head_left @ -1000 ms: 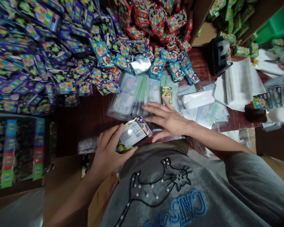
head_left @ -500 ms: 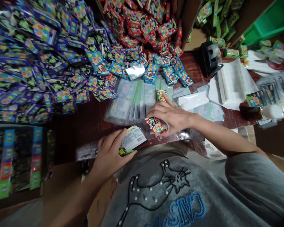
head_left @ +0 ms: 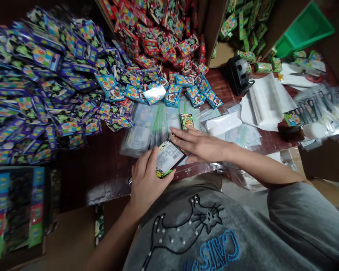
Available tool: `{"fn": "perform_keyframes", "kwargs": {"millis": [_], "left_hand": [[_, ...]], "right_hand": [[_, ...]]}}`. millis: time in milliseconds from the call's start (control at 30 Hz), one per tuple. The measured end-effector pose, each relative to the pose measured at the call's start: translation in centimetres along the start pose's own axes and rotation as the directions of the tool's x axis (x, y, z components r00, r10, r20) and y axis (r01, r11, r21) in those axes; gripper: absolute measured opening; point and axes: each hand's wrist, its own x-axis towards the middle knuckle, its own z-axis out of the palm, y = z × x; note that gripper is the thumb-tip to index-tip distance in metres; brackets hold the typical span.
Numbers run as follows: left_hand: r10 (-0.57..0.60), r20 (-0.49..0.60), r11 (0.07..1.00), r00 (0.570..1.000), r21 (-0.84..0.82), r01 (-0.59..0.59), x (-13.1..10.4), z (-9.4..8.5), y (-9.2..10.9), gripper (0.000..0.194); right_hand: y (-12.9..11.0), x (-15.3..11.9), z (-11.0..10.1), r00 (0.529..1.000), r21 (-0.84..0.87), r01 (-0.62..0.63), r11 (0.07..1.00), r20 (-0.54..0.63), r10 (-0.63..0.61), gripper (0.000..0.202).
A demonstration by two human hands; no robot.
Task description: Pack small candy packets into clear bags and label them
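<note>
My left hand [head_left: 148,175] grips a flat card packet [head_left: 169,156] with a white printed face, a barcode and a green edge, tilted near the table's front edge. My right hand [head_left: 199,145] lies palm down with its fingers stretched over the packet's upper right end and over a small packet mostly hidden beneath them. Just beyond its fingers is a small green packet [head_left: 187,121]. Clear plastic sleeves with green strips [head_left: 159,120] are fanned out behind both hands. Several small blue packets [head_left: 173,94] lie past the sleeves.
Purple packets [head_left: 51,86] heap up at the left, and red packets [head_left: 164,34] fill a carton at the back. A black tape dispenser [head_left: 238,75], white paper [head_left: 267,99], a bottle with a white cap [head_left: 313,131] and a green bin [head_left: 305,30] are at the right.
My left hand has moved right and slightly up with the card packet, which now meets my right hand. The red packet under my right hand is now mostly covered. The view has shifted slightly.
</note>
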Motion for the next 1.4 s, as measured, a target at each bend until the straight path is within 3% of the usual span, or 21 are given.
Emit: {"fn": "perform_keyframes", "kwargs": {"millis": [67,133,200,267,333,400,467,533,700,867,967,1033,1133,1200,1267,1400], "left_hand": [[-0.021,-0.017,0.999,1.000,-0.026,0.021,0.4,0.2,0.1,0.093],[-0.033,-0.024,0.998,0.999,-0.060,0.032,0.8,0.3,0.2,0.095],[-0.038,-0.013,0.995,0.999,-0.091,0.037,1.1,0.4,0.3,0.096],[-0.039,-0.009,0.995,0.999,-0.097,0.038,1.3,0.6,0.6,0.096],[-0.038,-0.020,0.996,0.999,-0.077,0.037,1.4,0.8,0.9,0.094],[-0.038,-0.031,0.997,0.999,-0.065,0.036,1.6,1.0,1.3,0.093],[-0.041,-0.044,0.997,0.998,-0.073,0.037,1.9,1.0,1.5,0.094],[-0.050,-0.066,0.996,0.997,-0.076,0.045,2.2,1.0,1.5,0.095],[-0.042,-0.068,0.999,0.997,-0.017,0.041,2.1,1.5,1.1,0.091],[-0.073,-0.017,0.997,0.997,-0.015,0.073,1.5,2.0,1.1,0.090],[-0.181,0.101,0.962,0.978,-0.189,0.197,2.0,1.6,0.6,0.104],[-0.213,0.297,0.854,0.931,-0.406,0.325,2.9,1.3,0.0,0.097],[-0.169,0.526,0.612,0.834,-0.607,0.507,4.7,1.2,-1.0,0.054],[-0.185,0.542,0.496,0.820,-0.668,0.554,5.9,1.4,-1.2,0.042],[-0.212,0.511,0.418,0.833,-0.724,0.550,6.8,1.8,-0.9,0.038],[-0.229,0.475,0.350,0.850,-0.774,0.527,7.5,2.7,0.6,0.033]], "right_hand": [[0.4,-0.3,-1.0,0.996,0.139,-0.066,0.988,-0.058,0.075,0.067],[0.9,-0.4,-1.9,0.966,0.281,-0.193,0.940,-0.112,0.231,0.055],[1.3,-0.5,-2.3,0.937,0.396,-0.278,0.875,-0.090,0.338,0.049],[1.5,-0.4,-2.1,0.922,0.479,-0.284,0.831,-0.102,0.374,0.051],[1.6,-0.2,-1.7,0.878,0.530,-0.244,0.812,-0.234,0.417,0.050],[1.4,0.1,-1.3,0.803,0.542,-0.196,0.817,-0.390,0.451,0.049],[1.0,0.4,-1.1,0.774,0.521,-0.168,0.837,-0.456,0.439,0.048],[0.6,0.4,-1.2,0.804,0.498,-0.179,0.848,-0.423,0.418,0.046],[0.6,0.2,-2.8,0.912,0.390,-0.269,0.881,-0.193,0.363,0.034],[2.2,1.1,-2.9,0.955,0.355,-0.159,0.921,-0.181,0.234,0.018],[3.3,1.9,-2.3,0.975,0.423,-0.068,0.904,-0.165,0.150,0.021],[3.8,2.4,-2.3,0.990,0.454,-0.021,0.891,-0.112,0.080,0.023],[4.1,3.1,-3.0,1.000,0.451,0.014,0.892,-0.027,-0.002,0.021],[4.3,3.5,-4.1,1.000,0.422,0.003,0.907,-0.001,-0.003,0.021],[4.6,3.9,-5.3,0.999,0.371,-0.038,0.928,0.035,0.027,0.021],[5.1,4.9,-7.0,0.980,0.268,-0.060,0.962,0.199,0.005,0.026]]}}
